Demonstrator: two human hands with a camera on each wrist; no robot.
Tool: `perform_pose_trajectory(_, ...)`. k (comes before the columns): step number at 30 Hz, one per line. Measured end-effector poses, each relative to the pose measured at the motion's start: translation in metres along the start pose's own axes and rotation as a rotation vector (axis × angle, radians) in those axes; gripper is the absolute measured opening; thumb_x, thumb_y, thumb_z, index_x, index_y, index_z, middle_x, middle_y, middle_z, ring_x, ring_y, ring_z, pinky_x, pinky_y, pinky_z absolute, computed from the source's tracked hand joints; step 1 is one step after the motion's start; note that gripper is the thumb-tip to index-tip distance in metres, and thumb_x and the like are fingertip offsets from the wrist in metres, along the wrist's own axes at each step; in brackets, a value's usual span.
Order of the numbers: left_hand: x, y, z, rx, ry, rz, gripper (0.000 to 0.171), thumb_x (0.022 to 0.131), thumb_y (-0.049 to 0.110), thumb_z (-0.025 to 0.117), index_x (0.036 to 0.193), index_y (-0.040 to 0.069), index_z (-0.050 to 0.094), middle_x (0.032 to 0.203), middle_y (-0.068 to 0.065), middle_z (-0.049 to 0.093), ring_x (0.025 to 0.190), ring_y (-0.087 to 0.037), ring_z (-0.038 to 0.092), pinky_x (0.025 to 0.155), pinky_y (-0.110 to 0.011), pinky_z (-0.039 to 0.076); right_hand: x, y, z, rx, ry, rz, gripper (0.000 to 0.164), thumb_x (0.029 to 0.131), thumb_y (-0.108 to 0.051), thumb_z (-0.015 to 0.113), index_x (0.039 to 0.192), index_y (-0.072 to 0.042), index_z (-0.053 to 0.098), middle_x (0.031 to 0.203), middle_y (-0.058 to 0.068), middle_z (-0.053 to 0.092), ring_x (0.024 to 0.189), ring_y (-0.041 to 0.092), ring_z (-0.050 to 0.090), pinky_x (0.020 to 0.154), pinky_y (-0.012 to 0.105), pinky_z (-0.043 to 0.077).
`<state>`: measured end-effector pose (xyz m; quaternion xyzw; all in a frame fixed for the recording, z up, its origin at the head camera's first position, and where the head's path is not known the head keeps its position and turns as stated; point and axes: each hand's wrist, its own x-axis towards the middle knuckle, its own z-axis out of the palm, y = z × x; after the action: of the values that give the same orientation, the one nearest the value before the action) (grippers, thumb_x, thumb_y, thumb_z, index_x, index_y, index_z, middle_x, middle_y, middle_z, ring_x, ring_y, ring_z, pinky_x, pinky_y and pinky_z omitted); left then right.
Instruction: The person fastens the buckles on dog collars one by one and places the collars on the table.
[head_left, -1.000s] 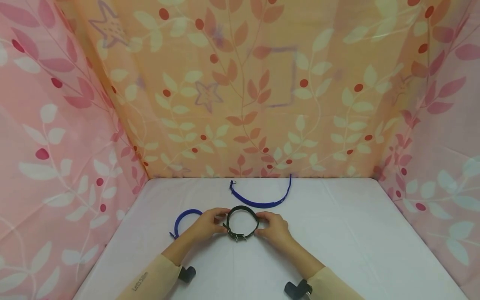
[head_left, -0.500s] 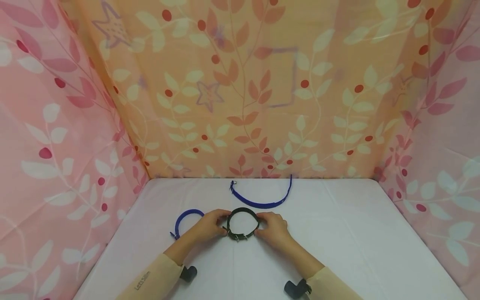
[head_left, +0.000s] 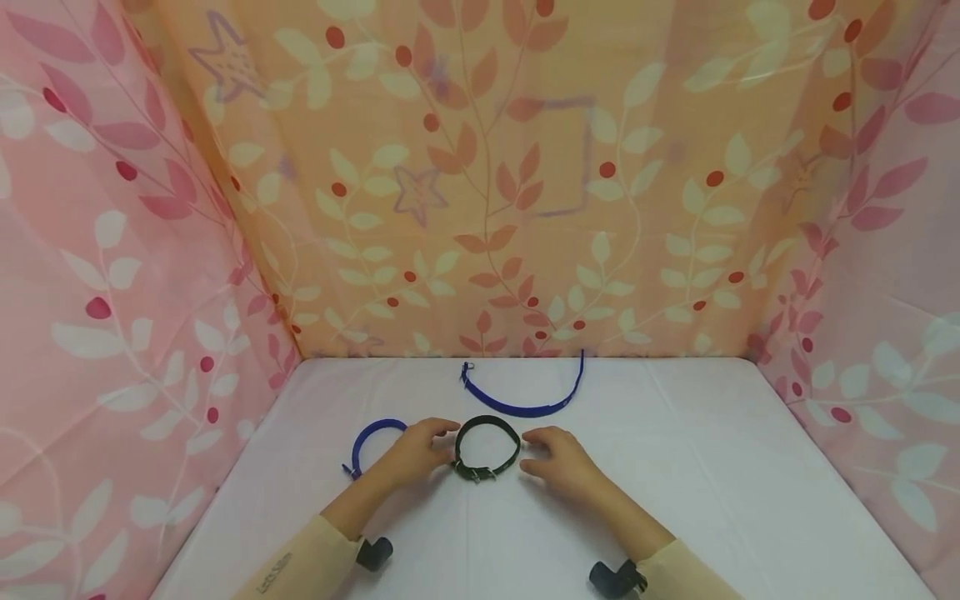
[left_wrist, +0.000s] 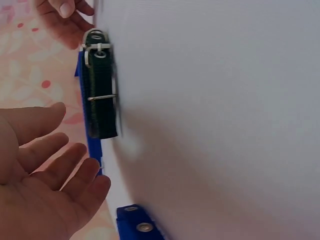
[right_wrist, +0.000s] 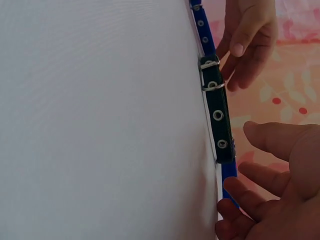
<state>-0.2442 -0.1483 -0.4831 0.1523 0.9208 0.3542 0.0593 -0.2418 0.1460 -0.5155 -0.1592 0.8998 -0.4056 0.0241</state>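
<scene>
A dark green buckle collar (head_left: 474, 473) stands on edge as a closed loop on the white table, its metal buckle and eyelets toward me. In the left wrist view the collar's strap end (left_wrist: 104, 117) shows beside the buckle. My left hand (head_left: 420, 452) is at the loop's left side with fingers relaxed; in its wrist view a gap separates the fingers (left_wrist: 75, 160) from the collar. On the other side my right hand (head_left: 564, 460) has its thumb and fingers spread, just apart from the band. Neither hand grips anything.
Left of the green collar a blue collar (head_left: 381, 423) lies looped, partly hidden behind my left hand and forearm. Another blue collar (head_left: 521, 412) lies unbuckled in a curve near the table's (head_left: 675, 400) back edge. Patterned curtains (head_left: 480, 208) enclose the back and sides.
Both hands held the green collar by its sides earlier; now they have let go. The right hand has drawn back slightly to the right. The collar stays in place.
</scene>
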Motion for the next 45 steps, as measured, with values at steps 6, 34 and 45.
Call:
perform_pose_trajectory(6, -0.005, 0.011, -0.013, -0.007, 0.019, -0.004, 0.042, 0.097, 0.019, 0.072, 0.137, 0.011, 0.064, 0.138, -0.013, 0.062, 0.126, -0.04, 0.058, 0.105, -0.057, 0.048, -0.009, 0.001, -0.019, 0.069, 0.014, 0.059, 0.04, 0.091, -0.024, 0.078, 0.127, -0.01, 0.069, 0.128, 0.006, 0.068, 0.126, 0.032, 0.06, 0.11, 0.054, 0.044)
perform_pose_trajectory(34, 0.052, 0.027, -0.059, -0.076, 0.12, -0.027, 0.039, 0.096, 0.024, 0.073, 0.13, 0.006, 0.067, 0.13, -0.011, 0.069, 0.127, -0.032, 0.06, 0.105, -0.048, 0.05, 0.025, 0.027, -0.112, -0.047, 0.21, -0.017, 0.04, 0.099, -0.031, 0.07, 0.129, -0.003, 0.067, 0.123, 0.014, 0.071, 0.118, 0.035, 0.063, 0.099, 0.054, 0.052)
perform_pose_trajectory(45, 0.087, 0.015, -0.053, -0.106, 0.156, -0.114, 0.04, 0.096, 0.022, 0.074, 0.127, -0.001, 0.066, 0.126, -0.02, 0.067, 0.116, -0.033, 0.063, 0.1, -0.045, 0.054, 0.063, 0.048, -0.122, -0.023, 0.256, 0.04, 0.039, 0.099, -0.028, 0.068, 0.127, -0.001, 0.067, 0.123, 0.017, 0.072, 0.116, 0.036, 0.065, 0.094, 0.049, 0.056)
